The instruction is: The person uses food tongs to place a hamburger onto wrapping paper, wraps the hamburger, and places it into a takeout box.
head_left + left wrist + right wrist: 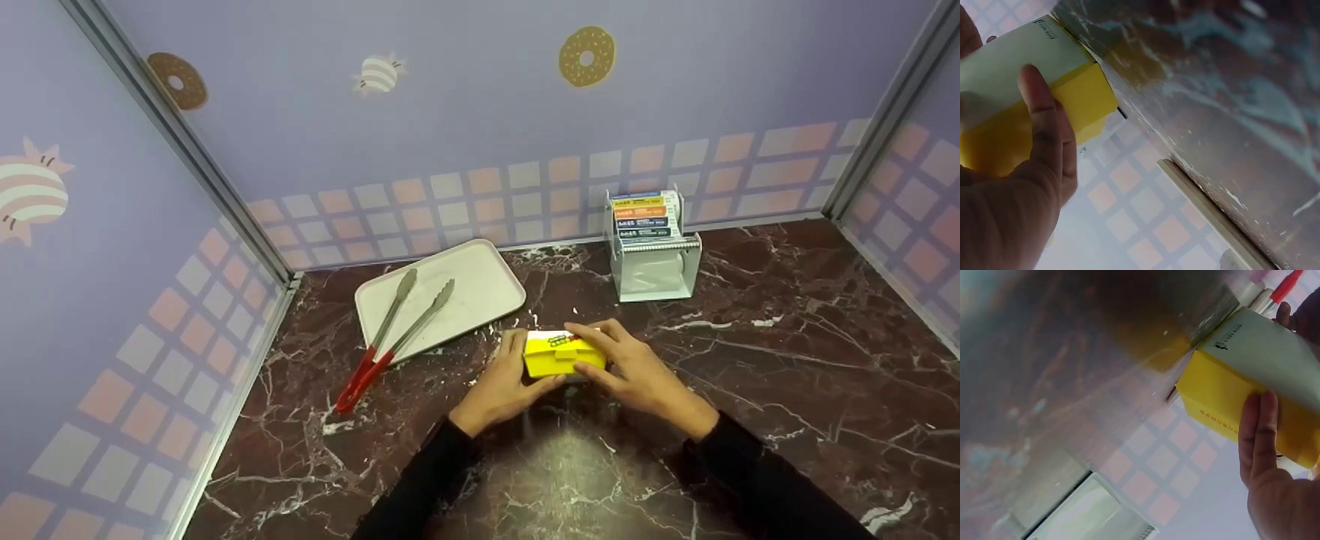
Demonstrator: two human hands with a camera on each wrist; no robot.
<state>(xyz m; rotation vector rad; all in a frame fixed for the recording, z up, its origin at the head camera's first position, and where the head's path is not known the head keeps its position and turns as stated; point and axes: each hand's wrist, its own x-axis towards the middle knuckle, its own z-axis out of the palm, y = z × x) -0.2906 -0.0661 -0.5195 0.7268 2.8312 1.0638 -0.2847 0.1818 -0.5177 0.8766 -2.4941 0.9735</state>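
Note:
A small yellow and white cardboard food box with a front tab on its lid is between the two hands, over the dark marbled counter. On its left side, my left hand grips it, thumb along the lower front edge. My right hand holds the right side, with a finger over the lid and the thumb at the front near the tab. In the left wrist view, fingers lie along the yellow end of the box. The right wrist view shows two fingers against the opposite yellow end of the box.
Behind and to the left lies a white tray, with red-handled metal tongs leaning across its front edge. A white label dispenser with several coloured rolls stands at the back right. Patterned walls enclose the counter.

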